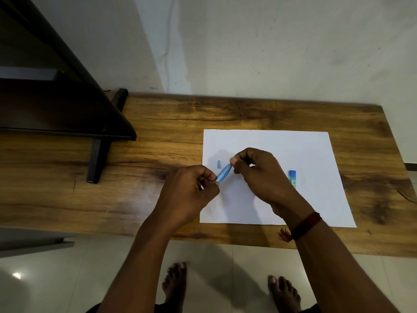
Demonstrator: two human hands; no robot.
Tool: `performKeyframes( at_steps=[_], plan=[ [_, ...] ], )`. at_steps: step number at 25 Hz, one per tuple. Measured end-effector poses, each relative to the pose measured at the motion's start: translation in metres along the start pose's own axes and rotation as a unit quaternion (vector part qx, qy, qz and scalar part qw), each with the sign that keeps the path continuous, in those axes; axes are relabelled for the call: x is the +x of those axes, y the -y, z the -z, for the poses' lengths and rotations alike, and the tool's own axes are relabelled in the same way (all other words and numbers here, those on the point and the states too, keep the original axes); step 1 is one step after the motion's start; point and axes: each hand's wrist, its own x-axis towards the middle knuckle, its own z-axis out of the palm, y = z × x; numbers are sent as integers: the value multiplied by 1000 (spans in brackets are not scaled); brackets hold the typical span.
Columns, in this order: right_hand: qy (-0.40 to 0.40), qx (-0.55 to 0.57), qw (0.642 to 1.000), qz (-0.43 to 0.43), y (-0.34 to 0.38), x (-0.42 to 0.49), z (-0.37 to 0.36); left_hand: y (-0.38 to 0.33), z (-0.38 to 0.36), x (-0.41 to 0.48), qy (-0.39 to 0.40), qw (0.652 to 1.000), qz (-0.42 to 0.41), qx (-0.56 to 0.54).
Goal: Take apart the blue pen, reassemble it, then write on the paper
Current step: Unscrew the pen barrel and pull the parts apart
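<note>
A white sheet of paper (293, 154) lies on the wooden table (158, 136). Above its left part I hold a short light-blue pen barrel (223, 173) between both hands. My left hand (191, 193) pinches the barrel's lower end. My right hand (257, 175) pinches its upper end with thumb and fingers. A small blue pen piece (218, 164) lies on the paper just left of the barrel. Another blue pen part with a label (292, 179) lies on the paper to the right of my right hand. What lies under my hands is hidden.
A dark monitor stand (99, 154) and a dark screen stand on the table's left part. The table backs onto a pale wall. The table's near edge runs below my wrists, with tiled floor and bare feet (176, 288) beneath.
</note>
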Motion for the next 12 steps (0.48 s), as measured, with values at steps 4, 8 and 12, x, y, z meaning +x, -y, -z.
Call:
performKeyframes(
  at_steps=[4,8,12],
  plan=[
    [15,-49,998,35,-1,-4,0,-4,2,-2,20,1000,-2,-20],
    [16,-50,998,40,0,-4,-2,-7,6,-3,39,998,-6,-39],
    [46,-8,999,3,1,-5,-1,-5,9,-4,58,997,-13,-45]
  ],
)
